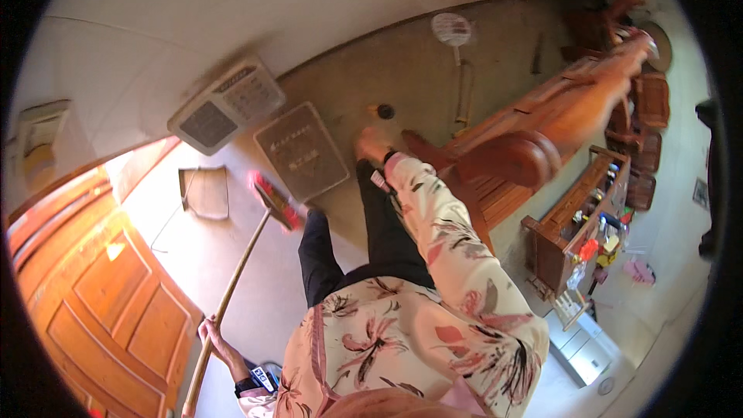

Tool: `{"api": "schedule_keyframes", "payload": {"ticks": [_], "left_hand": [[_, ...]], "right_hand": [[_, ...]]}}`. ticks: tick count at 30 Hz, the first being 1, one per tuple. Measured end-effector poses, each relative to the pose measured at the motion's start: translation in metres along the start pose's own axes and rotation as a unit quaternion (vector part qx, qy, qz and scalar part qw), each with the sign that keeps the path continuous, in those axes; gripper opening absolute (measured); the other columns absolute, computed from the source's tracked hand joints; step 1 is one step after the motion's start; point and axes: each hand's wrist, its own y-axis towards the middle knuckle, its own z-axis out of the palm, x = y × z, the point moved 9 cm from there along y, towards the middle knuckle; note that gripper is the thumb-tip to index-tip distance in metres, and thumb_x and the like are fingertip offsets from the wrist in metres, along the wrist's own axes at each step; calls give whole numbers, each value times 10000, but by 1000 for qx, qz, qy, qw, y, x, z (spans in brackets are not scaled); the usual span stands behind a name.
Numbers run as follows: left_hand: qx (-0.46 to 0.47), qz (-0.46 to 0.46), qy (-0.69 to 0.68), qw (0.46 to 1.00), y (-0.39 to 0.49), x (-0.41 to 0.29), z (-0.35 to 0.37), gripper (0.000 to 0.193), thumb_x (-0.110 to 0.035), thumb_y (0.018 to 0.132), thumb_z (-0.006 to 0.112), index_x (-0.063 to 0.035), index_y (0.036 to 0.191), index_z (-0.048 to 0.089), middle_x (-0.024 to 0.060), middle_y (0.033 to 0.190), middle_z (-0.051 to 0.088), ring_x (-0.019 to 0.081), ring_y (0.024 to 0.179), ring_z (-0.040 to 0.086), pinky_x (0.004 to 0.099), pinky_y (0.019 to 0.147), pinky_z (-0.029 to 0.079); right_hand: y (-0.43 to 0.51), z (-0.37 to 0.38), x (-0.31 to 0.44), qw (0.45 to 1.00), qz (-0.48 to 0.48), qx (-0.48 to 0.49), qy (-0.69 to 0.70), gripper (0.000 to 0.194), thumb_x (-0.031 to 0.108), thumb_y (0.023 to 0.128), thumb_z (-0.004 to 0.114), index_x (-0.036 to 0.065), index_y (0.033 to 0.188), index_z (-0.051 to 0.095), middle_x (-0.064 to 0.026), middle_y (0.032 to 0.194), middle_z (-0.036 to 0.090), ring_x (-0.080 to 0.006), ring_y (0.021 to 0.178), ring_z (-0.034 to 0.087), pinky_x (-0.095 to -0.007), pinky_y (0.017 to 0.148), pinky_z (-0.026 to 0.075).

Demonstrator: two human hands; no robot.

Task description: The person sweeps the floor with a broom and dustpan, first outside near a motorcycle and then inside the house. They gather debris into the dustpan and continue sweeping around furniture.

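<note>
My left hand (213,335) is closed around the wooden handle of a broom (232,284), low at the left. The broom's head (276,200), red and blurred, is down at floor level beside my dark trouser leg. My right hand (373,142) reaches down past my knee, bare and blurred. Its fingers are too unclear to tell whether they hold anything. Just beyond it a small dark round object (385,111) lies on the floor. To the left of that hand is a brown doormat (302,151) bearing writing.
An orange wooden door (116,296) stands at left, near a dustpan-like object (206,193). A grey plastic appliance (226,105) is by the wall. A round hand fan (451,29) is farther off. At right are a wooden bench (540,110) and a cluttered wooden table (545,255).
</note>
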Motion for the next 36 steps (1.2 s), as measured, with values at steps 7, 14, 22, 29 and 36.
{"api": "schedule_keyframes", "payload": {"ticks": [7,14,22,29,36], "left_hand": [[-59,-116,-64,989,0,46,-7,311,-322,1077,467,-68,949,592,143,1122,680,218,1068,656,371,944,555],[-99,-144,-55,983,-4,39,-22,307,-356,1071,444,-145,889,573,64,1097,701,183,1094,659,349,963,523],[-138,-117,-73,981,-6,32,-25,306,-310,1066,462,-107,871,581,92,1039,677,237,1054,665,407,974,554],[-121,-73,-89,986,-9,39,-30,325,-282,1083,430,-73,878,571,108,1014,656,254,1081,634,415,1003,529],[-121,-38,-97,987,-18,48,-38,331,-241,1085,401,-54,860,555,117,968,642,278,1071,600,456,1077,445]], "right_hand": [[-10,-4,-128,922,386,22,4,287,248,905,590,36,1086,661,-208,1122,676,-402,981,668,-532,752,535],[7,6,-183,918,352,-184,-8,799,310,783,794,67,1439,407,-275,1306,534,-461,1150,582,-551,874,521],[64,38,-221,931,344,-116,52,651,300,778,776,63,1342,552,-280,1250,574,-464,1124,598,-520,882,531],[92,-12,-149,969,223,-106,23,591,306,768,790,59,1272,608,-241,1149,634,-425,1032,649,-488,843,542],[156,-59,-9,985,41,-166,12,551,298,786,779,104,1273,611,-186,1154,642,-407,1052,643,-490,808,544]]}}
